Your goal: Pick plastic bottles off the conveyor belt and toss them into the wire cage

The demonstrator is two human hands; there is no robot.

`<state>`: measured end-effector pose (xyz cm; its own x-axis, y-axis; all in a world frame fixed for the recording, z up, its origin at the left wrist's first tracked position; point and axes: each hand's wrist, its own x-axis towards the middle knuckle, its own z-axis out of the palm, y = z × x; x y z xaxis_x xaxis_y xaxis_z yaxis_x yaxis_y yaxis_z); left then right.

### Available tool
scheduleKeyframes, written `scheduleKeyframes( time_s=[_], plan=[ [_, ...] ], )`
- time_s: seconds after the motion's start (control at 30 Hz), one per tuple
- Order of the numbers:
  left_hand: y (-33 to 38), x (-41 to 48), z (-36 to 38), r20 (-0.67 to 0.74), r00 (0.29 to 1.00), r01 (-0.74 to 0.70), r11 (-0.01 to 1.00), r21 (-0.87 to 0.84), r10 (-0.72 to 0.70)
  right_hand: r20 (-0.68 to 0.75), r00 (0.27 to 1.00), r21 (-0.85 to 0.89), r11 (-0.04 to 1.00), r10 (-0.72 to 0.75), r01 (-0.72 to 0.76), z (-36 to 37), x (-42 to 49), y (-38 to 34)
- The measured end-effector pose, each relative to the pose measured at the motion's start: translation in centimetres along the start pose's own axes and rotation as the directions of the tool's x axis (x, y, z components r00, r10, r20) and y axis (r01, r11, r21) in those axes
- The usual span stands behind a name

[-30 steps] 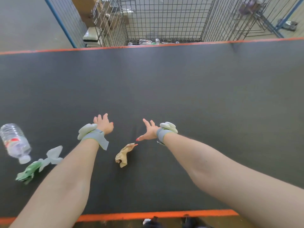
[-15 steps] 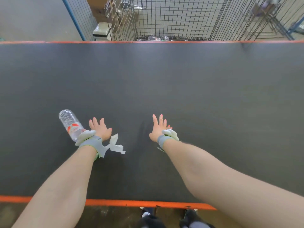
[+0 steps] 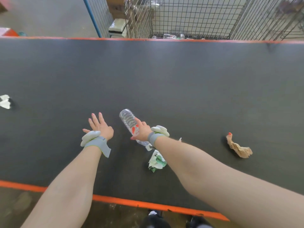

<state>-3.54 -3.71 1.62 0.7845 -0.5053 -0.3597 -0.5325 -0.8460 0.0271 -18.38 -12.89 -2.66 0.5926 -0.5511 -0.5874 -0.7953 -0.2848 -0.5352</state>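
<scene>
Right hand (image 3: 141, 131) is down on the plastic bottle (image 3: 127, 117), and that bottle lies on its side on the dark conveyor belt (image 3: 181, 79), clear ribbed base pointing away from the person, red label under the palm. The index finger (image 3: 136, 120) runs straight along the top of the bottle, the other fingers curl over its far side, and the thumb (image 3: 133, 138) hooks in on the near side: a grasp round the bottle's middle. The neck end pokes out below the wrist, and the cap is hard to make out.

Left hand (image 3: 100, 127) sits just left of the bottle, apart from it, fingers spread wide and straight, holding nothing. Whether it touches the belt, I cannot tell. Both wrists carry grey straps (image 3: 96, 143) with white pods.

Just on the near side of the bottle lies a crumpled green and white wrapper (image 3: 156, 162), partly tucked under the right forearm. Well to the right of the bottle is a wad of brown paper (image 3: 239, 148). Far to the left of the bottle is a white scrap (image 3: 5, 102) at the frame's edge.

Well beyond the bottle, past the belt's orange far edge, stands the wire cage (image 3: 189, 17), with a few clear bottles (image 3: 171, 36) on its floor.
</scene>
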Motion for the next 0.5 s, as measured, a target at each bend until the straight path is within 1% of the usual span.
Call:
scheduleKeyframes(
  time_s=[0.07, 0.1, 0.2, 0.23, 0.3, 0.37, 0.43, 0.5],
  plan=[
    [1.0, 0.4, 0.4, 0.046, 0.999, -0.014, 1.0, 0.008, 0.014, -0.039, 0.998, -0.099, 0.993, 0.053, -0.057, 0.4, 0.4, 1.0],
    [1.7, 0.7, 0.5, 0.066, 0.997, -0.033, 0.999, 0.013, 0.033, -0.076, 0.994, -0.109, 0.99, 0.079, -0.087, 0.2, 0.7, 1.6],
    [5.1, 2.6, 0.1, 0.108, 0.99, -0.097, 0.995, 0.006, 0.095, -0.154, 0.979, -0.069, 0.987, 0.134, -0.146, -2.8, 2.5, 3.2],
    [5.6, 2.9, -0.2, 0.12, 0.988, -0.1, 0.995, -0.011, 0.1, -0.155, 0.978, -0.044, 0.988, 0.142, -0.151, -3.8, 2.8, 3.1],
    [8.7, 4.7, -0.8, 0.135, 0.981, -0.131, 0.99, -0.054, 0.138, -0.203, 0.964, 0.038, 0.985, 0.173, -0.169, -7.3, 4.5, 3.9],
    [12.3, 6.5, -1.5, 0.129, 0.977, -0.163, 0.984, -0.077, 0.172, -0.252, 0.943, 0.172, 0.969, 0.219, -0.18, -11.1, 6.1, 4.6],
    [16.3, 8.7, -2.2, 0.113, 0.972, -0.196, 0.976, -0.099, 0.207, -0.284, 0.911, 0.314, 0.927, 0.3, -0.207, -15.3, 8.2, 5.5],
    [20.1, 10.9, -2.8, 0.117, 0.964, -0.224, 0.968, -0.116, 0.237, -0.278, 0.885, 0.455, 0.862, 0.374, -0.222, -19.7, 10.5, 6.0]
  ],
)
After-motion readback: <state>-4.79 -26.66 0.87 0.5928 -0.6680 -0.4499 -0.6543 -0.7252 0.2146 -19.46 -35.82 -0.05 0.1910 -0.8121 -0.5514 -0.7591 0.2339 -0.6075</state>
